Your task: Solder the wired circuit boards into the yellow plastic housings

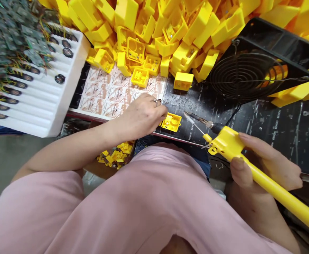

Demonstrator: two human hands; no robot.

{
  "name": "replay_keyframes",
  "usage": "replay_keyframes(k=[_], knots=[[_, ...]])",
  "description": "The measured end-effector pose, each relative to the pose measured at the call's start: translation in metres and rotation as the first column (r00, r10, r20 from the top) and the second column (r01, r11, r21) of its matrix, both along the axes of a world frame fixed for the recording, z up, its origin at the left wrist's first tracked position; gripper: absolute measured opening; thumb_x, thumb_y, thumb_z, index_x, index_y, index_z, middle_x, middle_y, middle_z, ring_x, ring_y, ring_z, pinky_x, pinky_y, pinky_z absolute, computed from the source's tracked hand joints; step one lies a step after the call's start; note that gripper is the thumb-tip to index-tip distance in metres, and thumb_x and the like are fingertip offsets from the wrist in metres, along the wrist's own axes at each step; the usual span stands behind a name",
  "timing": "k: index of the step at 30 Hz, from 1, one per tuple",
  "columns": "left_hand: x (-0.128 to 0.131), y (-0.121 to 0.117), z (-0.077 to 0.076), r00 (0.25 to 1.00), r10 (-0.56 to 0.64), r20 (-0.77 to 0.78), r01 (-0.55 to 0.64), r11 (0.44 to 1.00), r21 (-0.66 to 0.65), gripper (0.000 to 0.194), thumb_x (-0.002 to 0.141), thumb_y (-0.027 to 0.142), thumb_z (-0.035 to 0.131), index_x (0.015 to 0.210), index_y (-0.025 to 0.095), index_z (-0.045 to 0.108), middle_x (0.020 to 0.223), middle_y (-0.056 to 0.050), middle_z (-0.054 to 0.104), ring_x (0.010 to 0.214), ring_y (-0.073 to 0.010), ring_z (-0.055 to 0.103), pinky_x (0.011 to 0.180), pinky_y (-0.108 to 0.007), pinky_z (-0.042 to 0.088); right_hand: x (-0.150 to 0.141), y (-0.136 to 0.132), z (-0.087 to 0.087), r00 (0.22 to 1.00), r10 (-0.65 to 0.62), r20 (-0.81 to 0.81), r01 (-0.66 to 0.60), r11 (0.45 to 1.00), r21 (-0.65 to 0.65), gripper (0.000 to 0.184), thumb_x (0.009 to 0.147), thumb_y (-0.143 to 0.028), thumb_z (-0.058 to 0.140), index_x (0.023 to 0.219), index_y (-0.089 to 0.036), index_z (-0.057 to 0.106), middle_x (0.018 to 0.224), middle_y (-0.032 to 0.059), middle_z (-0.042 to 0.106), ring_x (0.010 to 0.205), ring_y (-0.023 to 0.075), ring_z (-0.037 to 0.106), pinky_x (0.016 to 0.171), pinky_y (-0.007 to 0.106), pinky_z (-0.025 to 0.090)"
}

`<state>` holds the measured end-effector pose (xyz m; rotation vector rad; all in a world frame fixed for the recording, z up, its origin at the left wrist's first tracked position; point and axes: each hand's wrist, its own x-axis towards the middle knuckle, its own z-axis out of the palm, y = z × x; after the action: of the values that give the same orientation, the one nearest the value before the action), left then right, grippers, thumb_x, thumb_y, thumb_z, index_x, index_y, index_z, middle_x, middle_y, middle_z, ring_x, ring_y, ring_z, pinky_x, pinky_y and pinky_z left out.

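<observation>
My left hand (147, 114) reaches in over the bench, its fingers bent and closed at the left edge of a small yellow plastic case (172, 122). That case lies open side up near the bench's front edge, with small parts inside too tiny to make out. In my right hand (262, 169) is a yellow soldering gun (229, 141), gripped between thumb and fingers. Its metal tip and a thin feed tube point left, a short way right of the case and apart from it. My left fingertips are partly hidden.
Yellow plastic housings (167, 35) are heaped along the back. A black fan (252, 67) stands at right. On the left, a white foam tray (64, 84) holds round black parts beside many wired circuit boards (8, 35). A box of yellow pieces (116, 155) sits below the bench.
</observation>
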<state>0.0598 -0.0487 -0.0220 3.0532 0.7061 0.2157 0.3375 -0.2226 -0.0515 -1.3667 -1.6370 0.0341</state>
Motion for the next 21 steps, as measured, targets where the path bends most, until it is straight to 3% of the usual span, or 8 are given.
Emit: replay_keyframes(k=[3,6,8,12,15,21], knots=[[0.003,-0.005,-0.003,0.999,0.020,0.028,-0.023,0.991,0.129,0.035,0.105,0.020,0.045,0.083,0.015,0.071,0.075,-0.008,0.072,0.076,-0.0243,0.067,0.077,-0.038,0.051,-0.004,-0.001,-0.003,0.994,-0.027,-0.106,0.030,0.999,0.026,0.054,0.088,-0.028,0.083,0.140,-0.033,0.069,0.108,0.0042,0.082,0.074,0.0239,0.077,0.058,0.037,0.064],[0.006,-0.010,-0.008,0.995,0.046,0.085,-0.066,0.967,0.244,0.031,0.103,0.018,0.047,0.081,0.016,0.069,0.075,-0.007,0.070,0.078,-0.0251,0.065,0.077,-0.040,0.050,-0.010,0.005,0.006,0.977,0.195,-0.083,-0.199,0.979,-0.039,0.047,0.089,-0.025,0.083,0.133,-0.026,0.069,0.092,0.0032,0.081,0.071,0.0203,0.077,0.058,0.031,0.066],[0.008,-0.012,-0.010,0.994,0.050,0.101,-0.079,0.950,0.301,0.028,0.102,0.018,0.049,0.079,0.017,0.067,0.074,-0.006,0.068,0.077,-0.0249,0.063,0.078,-0.041,0.049,-0.014,0.010,0.013,0.964,0.266,-0.001,-0.266,0.964,-0.028,0.034,0.090,-0.022,0.082,0.121,-0.021,0.069,0.084,0.0014,0.079,0.069,0.0174,0.077,0.060,0.026,0.066],[0.009,-0.014,-0.011,0.996,0.047,0.078,-0.072,0.934,0.350,0.026,0.101,0.019,0.052,0.079,0.019,0.065,0.074,-0.005,0.067,0.076,-0.0239,0.060,0.079,-0.040,0.048,-0.023,0.018,0.019,0.954,0.267,0.133,-0.270,0.963,0.005,0.028,0.086,-0.018,0.086,0.100,-0.019,0.063,0.080,0.0009,0.077,0.066,0.0138,0.075,0.058,0.020,0.062],[0.010,-0.013,-0.011,0.997,0.046,0.059,-0.064,0.932,0.356,0.026,0.102,0.019,0.052,0.079,0.019,0.064,0.074,-0.006,0.067,0.075,-0.0238,0.058,0.079,-0.040,0.048,-0.028,0.019,0.017,0.952,0.267,0.149,-0.272,0.962,0.012,0.028,0.086,-0.018,0.087,0.099,-0.020,0.062,0.080,0.0000,0.077,0.065,0.0127,0.074,0.055,0.020,0.059],[0.010,-0.013,-0.010,0.998,0.033,0.051,-0.050,0.922,0.385,0.023,0.100,0.018,0.055,0.079,0.020,0.063,0.073,-0.004,0.066,0.076,-0.0238,0.060,0.076,-0.038,0.049,-0.026,0.014,0.026,0.931,0.303,0.203,-0.291,0.953,-0.084,0.028,0.087,-0.013,0.084,0.103,-0.021,0.062,0.085,0.0002,0.078,0.071,0.0124,0.075,0.066,0.021,0.061]])
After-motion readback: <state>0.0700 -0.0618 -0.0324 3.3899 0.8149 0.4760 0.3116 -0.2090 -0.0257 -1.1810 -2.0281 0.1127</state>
